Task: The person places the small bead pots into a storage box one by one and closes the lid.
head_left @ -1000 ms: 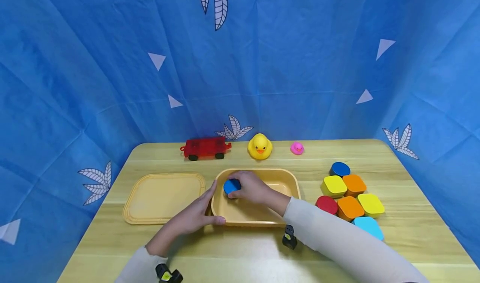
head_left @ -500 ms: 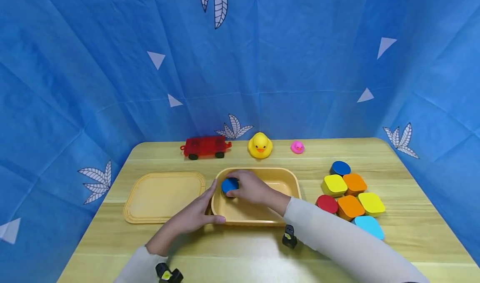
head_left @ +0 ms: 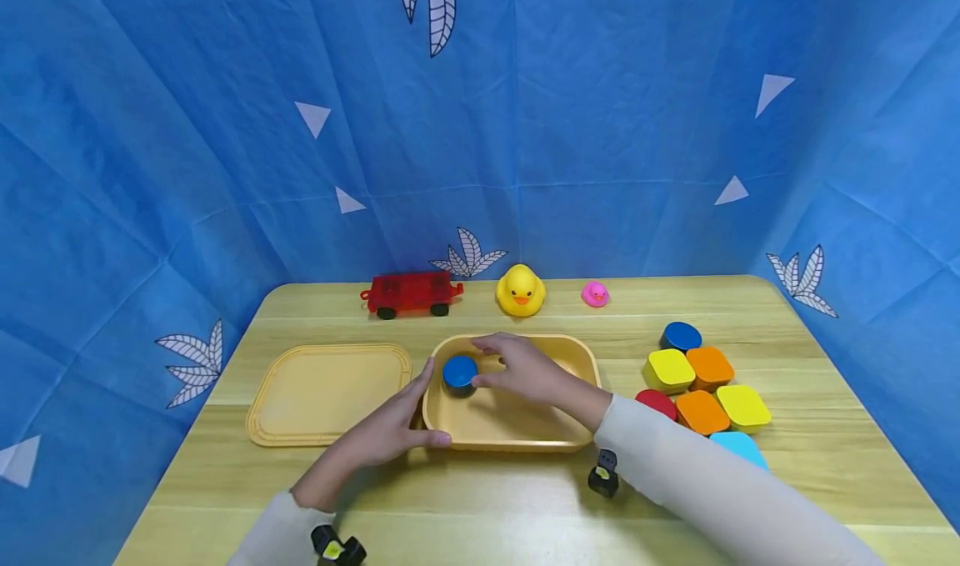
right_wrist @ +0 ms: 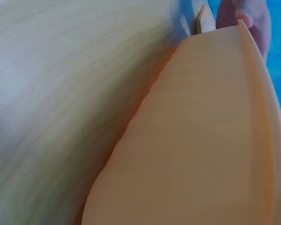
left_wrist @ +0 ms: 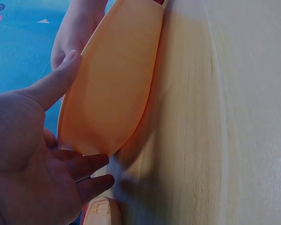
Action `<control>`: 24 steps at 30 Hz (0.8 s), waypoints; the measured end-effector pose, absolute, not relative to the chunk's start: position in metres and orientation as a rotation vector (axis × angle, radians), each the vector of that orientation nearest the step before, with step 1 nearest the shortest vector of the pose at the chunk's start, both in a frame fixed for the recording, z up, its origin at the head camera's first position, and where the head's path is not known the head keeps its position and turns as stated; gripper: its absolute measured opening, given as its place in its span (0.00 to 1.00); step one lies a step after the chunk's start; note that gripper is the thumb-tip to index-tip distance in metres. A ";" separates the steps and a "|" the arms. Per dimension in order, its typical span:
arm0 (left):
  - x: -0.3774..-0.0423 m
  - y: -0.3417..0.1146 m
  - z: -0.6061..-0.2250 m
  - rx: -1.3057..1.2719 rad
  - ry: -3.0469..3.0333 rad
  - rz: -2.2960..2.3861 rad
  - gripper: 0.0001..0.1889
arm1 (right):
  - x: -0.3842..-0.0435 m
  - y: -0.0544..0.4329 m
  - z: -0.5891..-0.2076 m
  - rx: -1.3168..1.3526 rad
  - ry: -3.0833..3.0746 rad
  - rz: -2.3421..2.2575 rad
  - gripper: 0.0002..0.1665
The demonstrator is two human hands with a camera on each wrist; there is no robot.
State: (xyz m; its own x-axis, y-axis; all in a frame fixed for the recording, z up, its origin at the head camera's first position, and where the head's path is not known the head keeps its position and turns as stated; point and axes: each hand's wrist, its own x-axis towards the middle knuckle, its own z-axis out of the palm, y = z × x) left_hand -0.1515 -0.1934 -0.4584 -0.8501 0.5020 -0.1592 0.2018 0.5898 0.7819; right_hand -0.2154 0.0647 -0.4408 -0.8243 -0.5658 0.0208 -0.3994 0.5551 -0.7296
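A blue round block [head_left: 460,372] sits inside a beige open box [head_left: 517,426], near its left end. My right hand [head_left: 531,372] is over the box, just right of the block, with thumb and fingers spread and nothing between them. At the box's left front corner, my left hand [head_left: 386,434] has its fingers along the end and its thumb by the front side. The left wrist view shows that thumb [left_wrist: 65,70] at the box's rim and the fingers stretched past its end. In the right wrist view the box wall [right_wrist: 201,122] hides most of the hand.
A beige lid [head_left: 330,395] lies left of the box. Behind stand a red toy wagon [head_left: 411,294], a yellow duck [head_left: 521,293] and a small pink duck [head_left: 596,294]. Several blocks cluster at right, among them a blue round one [head_left: 681,337] and a red one [head_left: 656,403].
The blue block shifted slightly left inside the box. My right hand then let go of it and drew back to the right with fingers opened. My left hand stayed in place.
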 end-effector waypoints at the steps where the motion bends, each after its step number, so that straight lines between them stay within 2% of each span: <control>1: -0.152 -0.193 -0.458 0.568 2.460 1.140 0.59 | -0.215 0.068 -0.440 -0.810 2.571 -1.133 0.39; 24: -0.151 -0.193 -0.459 0.517 2.459 1.142 0.60 | -0.200 0.146 -0.419 -0.761 2.635 -1.253 0.39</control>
